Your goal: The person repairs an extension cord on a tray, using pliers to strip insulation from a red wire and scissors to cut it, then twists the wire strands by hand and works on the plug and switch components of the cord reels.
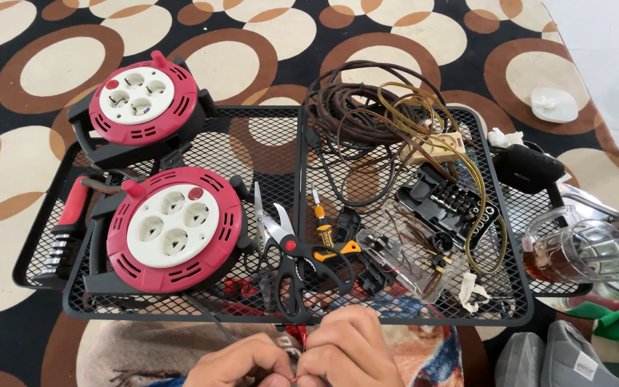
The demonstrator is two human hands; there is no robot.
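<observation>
Red wire [294, 377] seemingly between fingertips [302, 373]

Left hand [241, 362] bare, no glove, no ring seen. Right hand [349, 351] bare too. No sleeves visible at wrists.

Both hands meet at the bottom edge of the view.

The left hand [232, 365] and right hand [349, 349] lie knuckles up, touching at the fingertips, fingers curled inward and pinched together; the right sits a little higher. Wrists and forearms are cut off by the frame.
</observation>
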